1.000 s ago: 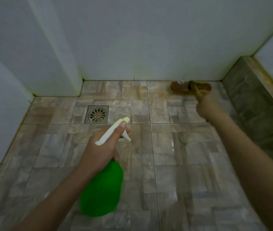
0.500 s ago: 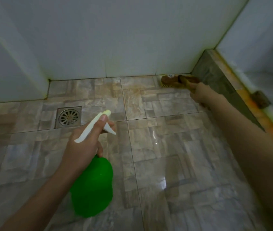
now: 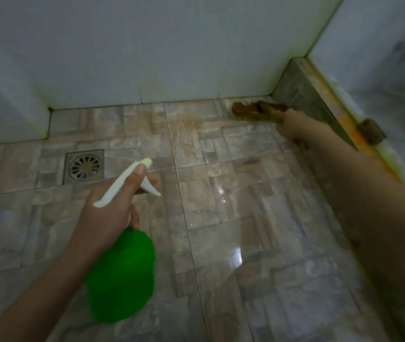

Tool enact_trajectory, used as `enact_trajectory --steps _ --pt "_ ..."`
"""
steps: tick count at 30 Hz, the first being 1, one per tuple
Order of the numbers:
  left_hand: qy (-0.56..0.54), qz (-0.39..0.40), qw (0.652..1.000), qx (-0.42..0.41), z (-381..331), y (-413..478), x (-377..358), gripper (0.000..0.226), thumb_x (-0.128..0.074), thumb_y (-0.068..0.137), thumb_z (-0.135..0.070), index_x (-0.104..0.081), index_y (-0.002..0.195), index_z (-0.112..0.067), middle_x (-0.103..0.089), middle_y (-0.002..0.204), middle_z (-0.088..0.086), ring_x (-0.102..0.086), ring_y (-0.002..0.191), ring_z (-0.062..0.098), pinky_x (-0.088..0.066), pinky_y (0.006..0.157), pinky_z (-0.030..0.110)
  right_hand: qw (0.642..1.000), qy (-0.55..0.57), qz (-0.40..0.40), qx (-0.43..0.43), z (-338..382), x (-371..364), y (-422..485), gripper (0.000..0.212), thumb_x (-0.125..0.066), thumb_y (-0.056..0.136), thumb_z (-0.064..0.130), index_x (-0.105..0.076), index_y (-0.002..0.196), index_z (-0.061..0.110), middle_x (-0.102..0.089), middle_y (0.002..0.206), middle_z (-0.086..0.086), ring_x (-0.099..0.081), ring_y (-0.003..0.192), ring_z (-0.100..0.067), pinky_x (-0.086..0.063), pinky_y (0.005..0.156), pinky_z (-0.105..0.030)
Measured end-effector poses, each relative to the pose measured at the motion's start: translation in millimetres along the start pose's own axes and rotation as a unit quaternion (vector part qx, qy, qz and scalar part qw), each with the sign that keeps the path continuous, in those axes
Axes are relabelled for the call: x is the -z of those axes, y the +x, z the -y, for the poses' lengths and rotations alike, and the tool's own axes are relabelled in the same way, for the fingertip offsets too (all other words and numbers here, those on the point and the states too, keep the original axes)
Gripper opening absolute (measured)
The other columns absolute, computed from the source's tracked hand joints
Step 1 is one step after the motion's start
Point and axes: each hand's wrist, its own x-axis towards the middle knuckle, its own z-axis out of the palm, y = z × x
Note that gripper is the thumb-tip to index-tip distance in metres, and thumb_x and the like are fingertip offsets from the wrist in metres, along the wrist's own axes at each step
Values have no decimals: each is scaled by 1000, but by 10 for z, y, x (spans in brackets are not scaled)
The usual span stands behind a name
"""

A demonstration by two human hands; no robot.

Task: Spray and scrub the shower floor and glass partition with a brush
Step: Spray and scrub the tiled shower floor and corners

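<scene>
My left hand grips the white trigger head of a green spray bottle, thumb on top, holding it above the wet tiled shower floor. My right hand reaches to the far right corner and holds the handle of a brown scrub brush. The brush's bristles rest on the floor by the back wall, next to the stone curb. The glass partition rises from that curb on the right.
A square metal drain sits in the floor at the left. White tiled walls close the back and left. A rusty hinge bracket and orange stains mark the curb's top edge.
The view has swung left to right, so the corner and partition show more. My right hand and the brush have shifted toward the curb corner. The left hand still holds the bottle.
</scene>
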Motion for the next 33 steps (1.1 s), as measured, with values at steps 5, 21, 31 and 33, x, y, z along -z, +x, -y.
enact_trajectory --steps 5,21,31,33 --pt "66 102 992 20 165 -75 -81 42 -48 80 -86 -74 92 -55 -77 96 14 -55 42 18 -51 59 30 999 31 34 27 -395 -482 -1264 70 -35 98 11 -6 149 49 -55 100 -10 -61 67 -29 -43 39 -26" --pt "159 149 973 76 308 -560 -624 57 -58 90 -64 -67 63 -15 -67 53 1 -52 36 6 -44 48 21 995 -36 63 72 -848 -575 -1978 63 -38 101 19 -8 150 44 -55 84 -10 -59 63 -29 -51 50 -34" --pt "136 150 978 54 202 -426 -581 63 -48 75 -82 -78 90 -28 -79 85 5 -54 39 12 -47 54 25 985 -48 15 166 -1152 -758 -1964 60 -41 101 19 -14 151 37 -50 68 -4 -52 58 -25 -49 57 -39" --pt "116 145 981 47 167 -430 -556 66 -47 72 -85 -78 91 -30 -79 87 -8 -53 40 13 -47 55 26 981 -51 54 181 -1573 -833 -2116 65 -40 101 22 -2 148 46 -52 64 -1 -57 56 -21 -52 58 -39"
